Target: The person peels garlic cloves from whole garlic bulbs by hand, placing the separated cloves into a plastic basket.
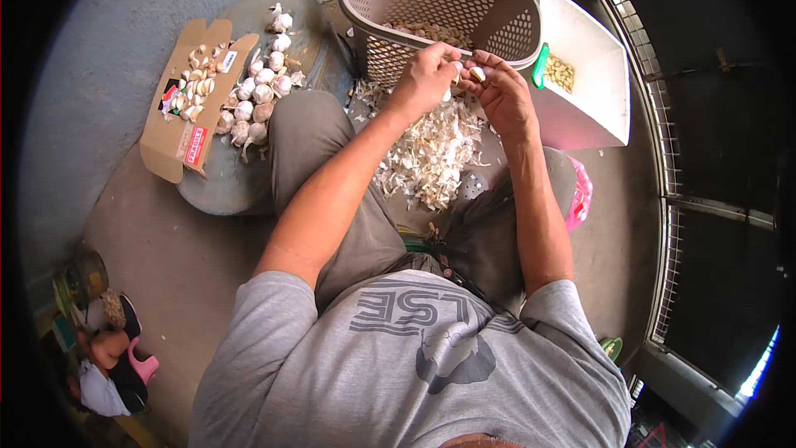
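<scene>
My left hand (427,79) and my right hand (503,99) are close together in front of the basket's rim. A pale garlic clove (477,74) with a dark patch shows between the fingers of my right hand. My left hand's fingers are pinched on a whitish garlic piece (456,73); whether it is a clove or loose skin is hard to tell. Below the hands lies a heap of papery garlic skins (435,149). The tan lattice basket (385,41) has more skins inside.
Left are whole garlic bulbs (261,91) on a round grey surface (224,191) and loose cloves (195,87) on flattened cardboard (163,145). Right, a white box (601,75) holds peeled cloves (560,75), with a green plastic piece (541,66) at its edge. Another person (108,357) is lower left.
</scene>
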The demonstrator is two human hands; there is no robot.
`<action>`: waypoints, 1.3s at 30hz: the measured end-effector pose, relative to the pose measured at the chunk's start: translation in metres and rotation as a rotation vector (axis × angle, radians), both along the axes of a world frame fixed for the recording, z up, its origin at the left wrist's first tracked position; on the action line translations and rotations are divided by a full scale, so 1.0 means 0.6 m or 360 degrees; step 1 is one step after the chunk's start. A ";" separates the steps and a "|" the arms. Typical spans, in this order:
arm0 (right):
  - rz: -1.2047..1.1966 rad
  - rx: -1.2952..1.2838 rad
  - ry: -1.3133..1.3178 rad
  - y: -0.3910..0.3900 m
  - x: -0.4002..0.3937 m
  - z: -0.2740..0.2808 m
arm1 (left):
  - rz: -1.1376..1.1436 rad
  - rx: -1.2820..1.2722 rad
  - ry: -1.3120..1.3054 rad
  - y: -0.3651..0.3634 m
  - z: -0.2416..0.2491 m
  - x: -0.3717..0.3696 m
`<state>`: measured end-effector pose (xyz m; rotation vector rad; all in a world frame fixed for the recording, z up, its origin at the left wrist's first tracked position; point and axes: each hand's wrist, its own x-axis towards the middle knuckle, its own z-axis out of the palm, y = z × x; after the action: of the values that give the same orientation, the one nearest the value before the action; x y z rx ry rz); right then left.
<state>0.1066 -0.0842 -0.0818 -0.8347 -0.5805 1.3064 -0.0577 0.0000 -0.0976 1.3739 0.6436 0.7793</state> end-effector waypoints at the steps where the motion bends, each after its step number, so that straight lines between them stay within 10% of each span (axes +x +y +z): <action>1: 0.0034 -0.0003 -0.0130 0.001 -0.001 -0.004 | 0.0067 0.0307 0.0148 -0.005 0.001 0.000; 7: 0.0061 -0.0117 -0.0618 -0.003 -0.014 0.000 | 0.0212 0.1164 0.0483 -0.028 0.008 -0.004; 26: 0.0269 -0.0310 -0.0443 0.006 -0.019 -0.018 | 0.0210 0.0962 0.0620 -0.040 0.018 -0.005; 37: 0.0063 -0.0075 -0.0990 0.072 0.046 0.082 | 0.0034 -0.0843 -0.0543 0.010 0.020 -0.017; 39: -0.0426 0.0123 -0.1856 0.120 0.053 0.094 | 0.0067 -0.0971 -0.0598 0.011 0.014 -0.021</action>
<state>0.1385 -0.0122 -0.0257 -1.5291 -1.3494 0.4378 -0.0704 0.0069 -0.0890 0.6392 0.5501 0.7654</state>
